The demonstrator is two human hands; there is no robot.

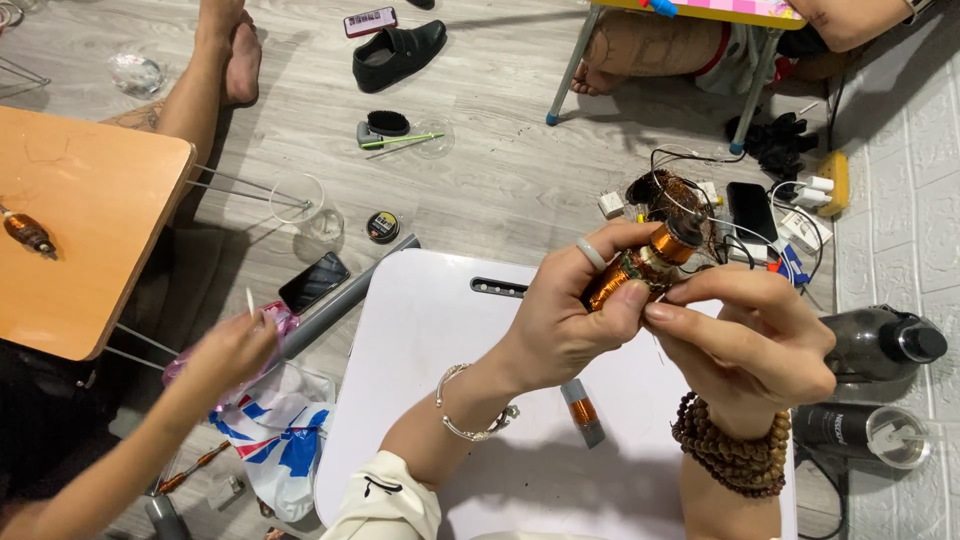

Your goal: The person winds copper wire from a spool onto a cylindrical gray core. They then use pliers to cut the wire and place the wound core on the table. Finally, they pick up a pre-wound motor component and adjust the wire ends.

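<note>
Left hand (570, 315) wraps the coil (640, 268) firmly to steady it, while right hand (750, 340) fingertips pinch, seemingly, its thin wire.

Left hand (560, 320): is wearing a plain pale ring (591, 254) on one finger, the band sitting wide and smooth.
Left wrist: is wearing a thin silver bracelet (470, 405), an open curved band with a small cluster of links or charms hanging at one end.
Left sleeve (385, 497): is showing cream-white cloth, bunching in soft folds near the elbow, with a small dark mark on the fabric.
Right hand (745, 340): is showing no ring on the fingers in view; fingernails are looking short and unpainted.
Right wrist: is wearing a bracelet of brown wooden beads (732, 447), wrapping round in several rows of small round beads.
Right forearm: is showing bare below the beads, no sleeve in view.
</note>
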